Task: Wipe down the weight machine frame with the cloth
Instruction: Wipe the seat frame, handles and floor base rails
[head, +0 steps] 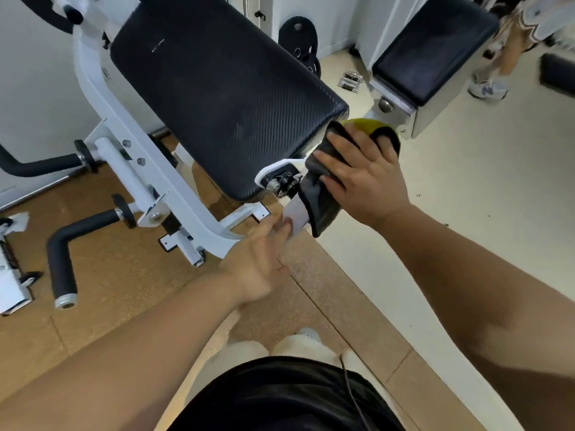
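The weight machine has a white frame (124, 157) under a big black padded seat (211, 98). My right hand (364, 175) presses a dark cloth (323, 200), yellow on its far edge, against the frame just below the pad's near right corner. The cloth drapes down over a white post (295, 214). My left hand (264, 253) reaches up from below, fingers spread, with its fingertips touching the lower end of that white post next to the cloth's hanging edge. A bolt and bracket (277, 178) show just left of the cloth.
Black foam-covered handles (62, 253) stick out from the frame at lower left. A second padded bench (432, 51) stands at upper right, with a weight plate (298, 35) against the wall behind. Another person's legs (497, 66) are at the far right. Brown mat lies underfoot.
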